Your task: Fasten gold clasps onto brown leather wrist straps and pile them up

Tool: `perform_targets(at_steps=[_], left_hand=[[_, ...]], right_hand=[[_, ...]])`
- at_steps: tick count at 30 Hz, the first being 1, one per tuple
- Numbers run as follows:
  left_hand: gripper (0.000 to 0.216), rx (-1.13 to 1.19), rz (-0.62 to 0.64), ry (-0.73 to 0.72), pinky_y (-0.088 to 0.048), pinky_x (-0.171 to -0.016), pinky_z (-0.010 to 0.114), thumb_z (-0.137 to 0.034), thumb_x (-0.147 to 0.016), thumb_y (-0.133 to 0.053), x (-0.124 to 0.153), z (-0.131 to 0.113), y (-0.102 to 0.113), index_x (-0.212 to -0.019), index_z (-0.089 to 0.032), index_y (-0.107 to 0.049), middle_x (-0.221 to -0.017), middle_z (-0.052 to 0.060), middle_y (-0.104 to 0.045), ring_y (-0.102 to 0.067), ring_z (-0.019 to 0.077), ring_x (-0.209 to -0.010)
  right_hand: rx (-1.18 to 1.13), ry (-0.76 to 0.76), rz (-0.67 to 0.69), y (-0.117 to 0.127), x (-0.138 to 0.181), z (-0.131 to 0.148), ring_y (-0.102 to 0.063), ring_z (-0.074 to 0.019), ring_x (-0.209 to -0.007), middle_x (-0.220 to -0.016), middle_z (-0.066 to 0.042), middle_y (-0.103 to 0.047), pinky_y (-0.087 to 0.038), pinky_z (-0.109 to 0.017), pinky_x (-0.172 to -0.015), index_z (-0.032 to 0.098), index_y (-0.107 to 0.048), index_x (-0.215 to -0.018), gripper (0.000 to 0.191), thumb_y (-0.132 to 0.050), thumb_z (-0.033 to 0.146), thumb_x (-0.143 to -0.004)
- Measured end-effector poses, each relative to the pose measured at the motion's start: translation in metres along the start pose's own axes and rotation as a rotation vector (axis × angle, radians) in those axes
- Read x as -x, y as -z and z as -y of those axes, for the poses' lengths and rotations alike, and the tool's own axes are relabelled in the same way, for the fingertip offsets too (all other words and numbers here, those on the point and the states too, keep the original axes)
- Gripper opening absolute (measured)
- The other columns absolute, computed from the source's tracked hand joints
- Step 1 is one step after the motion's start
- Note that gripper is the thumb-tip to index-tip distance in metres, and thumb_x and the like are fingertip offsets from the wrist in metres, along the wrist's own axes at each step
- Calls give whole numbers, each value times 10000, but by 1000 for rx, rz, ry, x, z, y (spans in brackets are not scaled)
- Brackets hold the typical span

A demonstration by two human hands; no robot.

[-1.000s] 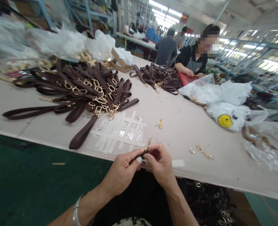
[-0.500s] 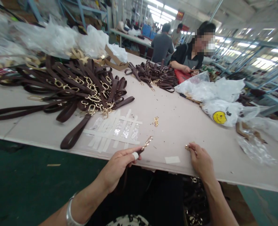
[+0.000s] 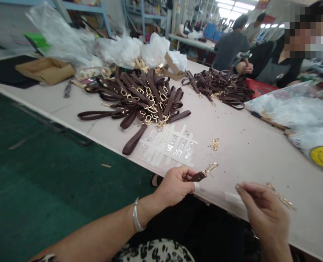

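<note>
My left hand (image 3: 177, 186) grips a dark brown strap (image 3: 199, 177) just above the table's front edge. A gold clasp (image 3: 211, 168) sticks out from the strap's end, pointing right. A white wrap circles one finger of this hand. To the right, my right hand (image 3: 266, 207) is raised with thumb and forefinger pinched together; whatever sits at the tips is too small to make out. Behind its fingers lies a row of small gold metal pieces (image 3: 283, 198). Another little heap of gold pieces (image 3: 215, 144) rests beyond the clasp.
A pile of brown straps with gold clasps (image 3: 150, 98) spreads to the left, near taped clear plastic (image 3: 174, 147). Farther off lies a second strap pile (image 3: 221, 87), where a co-worker (image 3: 273, 62) sits. Plastic bags (image 3: 300, 105) line the right side; an open cardboard box (image 3: 45, 69) stands far left.
The view has turned left. My right hand has lifted from the gold pieces on the table and come nearer my left hand, fingers pinched. My left hand still grips the strap.
</note>
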State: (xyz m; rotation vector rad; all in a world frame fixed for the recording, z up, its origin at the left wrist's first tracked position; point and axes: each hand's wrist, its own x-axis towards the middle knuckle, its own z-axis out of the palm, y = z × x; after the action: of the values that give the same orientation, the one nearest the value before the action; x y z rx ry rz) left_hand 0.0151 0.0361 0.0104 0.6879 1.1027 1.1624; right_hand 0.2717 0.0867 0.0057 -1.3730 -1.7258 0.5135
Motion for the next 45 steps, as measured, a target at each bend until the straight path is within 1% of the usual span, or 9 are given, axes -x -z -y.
perform_targets(at_steps=[3,6,18,22,27,33,37,40,45], left_hand=[[267,-22,2,-38,-419,-581,213,-88,-629,-694,1,2,-2,-891,-137,-702,-752,-4,-694,-569,95,-624],[237,-60,-10,-85,-415,-582,211,-81,-641,-677,4,1,-2,-867,-145,-706,-747,-13,-680,-566,99,-642],[212,-295,-60,-266,-439,-644,226,-80,-712,-623,11,-3,-1,-851,-164,-759,-764,-9,-699,-583,115,-700],[246,-381,-80,-334,-460,-690,229,-46,-711,-612,15,-8,-2,-860,-167,-766,-792,-5,-716,-610,122,-729],[262,-520,-63,-448,-483,-753,244,-28,-732,-612,20,-16,-3,-898,-154,-770,-836,22,-733,-640,143,-782],[313,-582,-65,-537,-504,-774,258,-3,-743,-576,20,-14,-5,-940,-155,-766,-866,39,-742,-660,161,-817],[284,-628,-102,-584,-507,-756,264,-12,-746,-587,23,-9,-7,-936,-138,-756,-858,56,-737,-664,170,-802],[280,-634,-116,-609,-506,-733,265,-10,-754,-578,24,-7,-8,-941,-130,-747,-846,64,-727,-659,171,-788],[302,-688,-89,-671,-524,-732,278,-14,-779,-547,25,-7,-5,-980,-139,-736,-854,74,-734,-664,179,-779]], right_hand=[[-123,218,71,-42,21,46,-676,-182,-879,-934,-24,-715,-540,-309,-827,238,-667,-975,112,-702,279,-877],[-89,345,123,-63,24,67,-676,-147,-873,-936,1,-710,-535,-256,-807,254,-658,-988,96,-660,196,-911],[42,425,43,-64,26,78,-685,-125,-786,-922,18,-728,-535,-230,-749,240,-658,-904,65,-672,176,-901],[-14,284,30,-67,31,78,-682,-143,-779,-895,-1,-721,-536,-247,-728,230,-673,-902,38,-704,237,-882],[-338,-8,-26,-74,35,81,-662,-178,-841,-908,-38,-652,-564,-289,-724,202,-622,-903,184,-760,289,-820],[-583,-217,-1,-81,37,77,-631,-140,-809,-897,-13,-624,-552,-240,-697,199,-610,-882,241,-812,269,-771],[-712,-344,-39,-86,42,73,-631,-128,-818,-911,-5,-641,-550,-240,-733,202,-621,-899,268,-835,264,-749],[-835,-435,-88,-89,43,77,-627,-107,-779,-869,11,-655,-534,-201,-688,209,-624,-890,291,-853,255,-717],[-885,-454,0,-90,42,85,-645,-114,-740,-839,14,-667,-547,-210,-650,218,-630,-903,278,-835,269,-723]])
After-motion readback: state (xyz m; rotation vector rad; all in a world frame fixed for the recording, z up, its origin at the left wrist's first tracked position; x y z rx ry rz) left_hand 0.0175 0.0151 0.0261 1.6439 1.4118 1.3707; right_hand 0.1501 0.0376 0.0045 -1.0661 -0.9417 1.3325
